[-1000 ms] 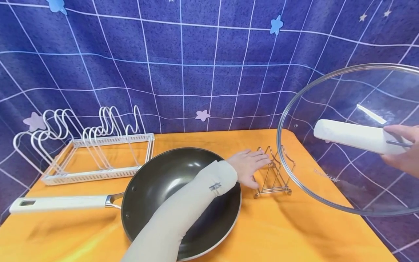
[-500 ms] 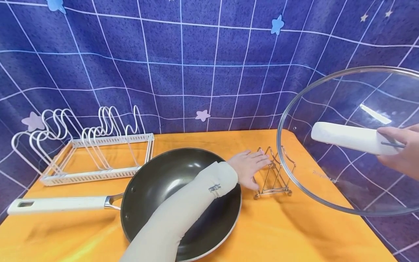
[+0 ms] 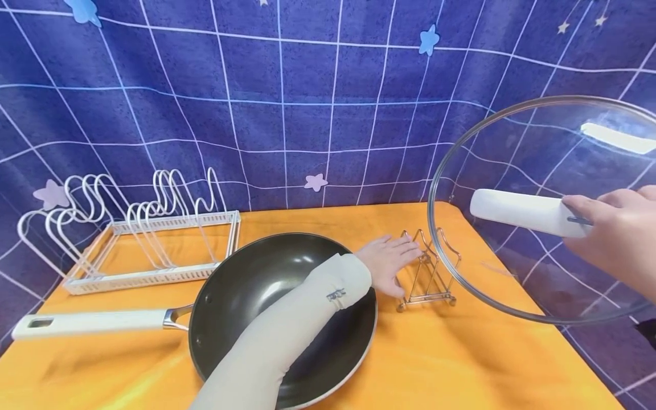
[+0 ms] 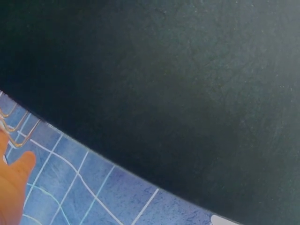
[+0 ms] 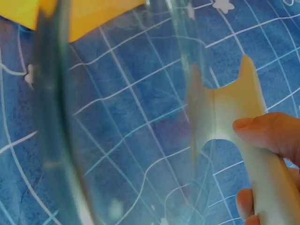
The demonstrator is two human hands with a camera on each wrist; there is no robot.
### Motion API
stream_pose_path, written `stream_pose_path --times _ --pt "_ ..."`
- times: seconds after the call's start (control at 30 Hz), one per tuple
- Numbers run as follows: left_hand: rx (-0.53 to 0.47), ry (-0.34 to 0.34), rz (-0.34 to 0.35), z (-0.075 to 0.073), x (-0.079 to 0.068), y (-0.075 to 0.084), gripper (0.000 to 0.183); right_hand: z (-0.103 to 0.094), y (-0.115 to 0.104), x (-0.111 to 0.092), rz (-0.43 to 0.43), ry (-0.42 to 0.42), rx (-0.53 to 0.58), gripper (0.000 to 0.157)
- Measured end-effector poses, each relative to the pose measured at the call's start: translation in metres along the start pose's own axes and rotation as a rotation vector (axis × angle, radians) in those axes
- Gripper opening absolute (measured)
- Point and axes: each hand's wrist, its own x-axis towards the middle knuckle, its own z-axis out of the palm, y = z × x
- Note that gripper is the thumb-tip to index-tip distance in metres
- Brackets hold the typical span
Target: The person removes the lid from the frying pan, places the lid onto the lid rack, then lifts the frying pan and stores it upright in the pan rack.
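On the right of the head view, my right hand [image 3: 622, 233] grips the white handle [image 3: 523, 213] of a large clear glass lid [image 3: 533, 165]. The lid is raised and tilted, its metal rim in front of part of a small wire rack [image 3: 427, 297]. My left hand [image 3: 386, 265] lies at that rack's left side, fingers extended over its wires. The sleeved left forearm crosses above a dark wok [image 3: 251, 279]. Up close, the right wrist view has the thumb [image 5: 269, 133] against the lid handle. The wok fills most of the left wrist view.
A white dish rack [image 3: 154, 275] with curved dividers stands at the back left. The wok's long white handle [image 3: 97, 320] points left. Orange cloth [image 3: 435, 353] covers the table, and a blue grid-patterned curtain [image 3: 307, 125] hangs behind and to the right.
My right hand has come farther into view, moving left with the lid, which has changed tilt slightly. The left hand stays at the wire rack.
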Motion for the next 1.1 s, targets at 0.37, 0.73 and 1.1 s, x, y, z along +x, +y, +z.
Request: stream_pose_path --times 0.37,0.73,1.1 --pt "0.046 -0.002 -0.006 0.001 0.0 -0.004 0.092 -0.006 -0.022 0.014 0.061 -0.158 -0.183 0.067" --pt "0.034 0.019 0.004 0.002 -0.001 -0.003 0.095 -0.008 -0.023 0.013 0.113 -0.252 -0.257 0.066" --pt "0.064 0.035 0.053 0.004 0.004 0.0 0.095 -0.005 -0.019 0.004 0.009 -0.206 -0.233 0.062"
